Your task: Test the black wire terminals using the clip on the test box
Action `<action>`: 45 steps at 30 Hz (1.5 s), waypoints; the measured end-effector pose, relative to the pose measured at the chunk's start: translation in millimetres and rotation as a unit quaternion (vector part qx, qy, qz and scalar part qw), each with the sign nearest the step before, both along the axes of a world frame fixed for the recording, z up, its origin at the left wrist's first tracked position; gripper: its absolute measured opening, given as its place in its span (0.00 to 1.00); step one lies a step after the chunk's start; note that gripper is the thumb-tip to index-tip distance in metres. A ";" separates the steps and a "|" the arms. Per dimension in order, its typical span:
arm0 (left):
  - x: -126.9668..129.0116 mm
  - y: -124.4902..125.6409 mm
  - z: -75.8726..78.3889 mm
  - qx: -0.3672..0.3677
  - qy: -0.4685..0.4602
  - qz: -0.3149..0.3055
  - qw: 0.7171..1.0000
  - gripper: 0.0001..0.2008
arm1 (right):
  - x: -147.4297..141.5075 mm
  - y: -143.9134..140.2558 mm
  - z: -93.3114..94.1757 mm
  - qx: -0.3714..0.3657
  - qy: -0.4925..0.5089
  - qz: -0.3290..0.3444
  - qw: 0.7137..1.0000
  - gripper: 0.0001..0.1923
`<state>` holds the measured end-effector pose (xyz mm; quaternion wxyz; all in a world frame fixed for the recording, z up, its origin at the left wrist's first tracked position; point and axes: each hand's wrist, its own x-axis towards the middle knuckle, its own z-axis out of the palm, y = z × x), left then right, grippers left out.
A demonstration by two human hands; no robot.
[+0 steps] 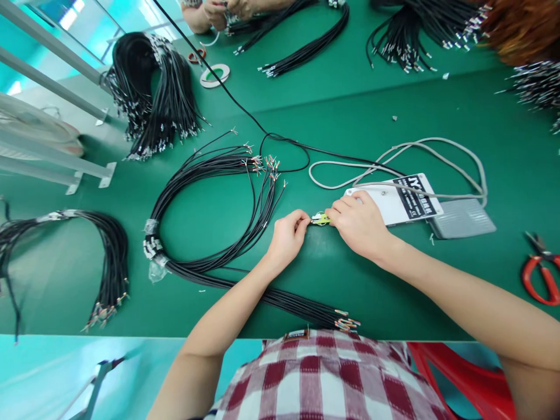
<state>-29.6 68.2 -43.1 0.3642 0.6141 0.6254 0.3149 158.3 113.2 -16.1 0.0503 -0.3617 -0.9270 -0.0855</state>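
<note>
"Green counter (324,268), lots of blk cable on it. What's far L?"

"A bent bundle of blk cables (116,251), stripped ends toward the near edge. Farther back & a bit R, a thick bushy bundle (175,93), folded over in an arch."

"Then?"

"The big coil (179,181), w/ clear plastic (156,271) on its L side. A straight run of cables (301,306) heads R from there along the near side, coloured wire tips (347,321) at its end. Behind the coil, a tape roll (205,79); another person's hands (227,10) are at the top edge."

"And L hand (287,234)?"

"R of the coil. Its grip is a pinch, fingertips together at the L end of the yellow-green tool (322,219). Can't tell what's between 'em, too small."

"R hand (359,221)?"

"Its grip's clenched round the tool's R end, so the tool sits btwn both hands. It partly hides a white plate (374,201) w/ a blk label (415,195)."

"Rest, quick?"

"Grey cord (483,175) looped across the plate, a grey pedal (466,219) right by it, & red-handled cutters (528,271) far R."
</note>
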 end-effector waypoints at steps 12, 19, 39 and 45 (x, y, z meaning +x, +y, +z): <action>2.0 -2.6 -3.0 0.017 0.002 0.010 1.000 0.07 | 28.1 -27.0 17.7 0.002 0.130 -0.031 0.991 0.14; 2.5 -3.7 -4.9 0.011 -0.009 0.013 1.000 0.07 | 72.5 -74.4 -3.1 0.034 0.251 -0.149 0.956 0.06; -111.5 49.4 49.4 0.120 -0.210 0.335 0.910 0.07 | 57.3 -95.9 -37.0 0.003 0.342 -0.078 0.937 0.11; -95.9 28.0 48.5 0.122 -0.166 0.299 0.932 0.05 | 58.1 -94.0 -46.2 -0.040 0.366 -0.061 0.928 0.12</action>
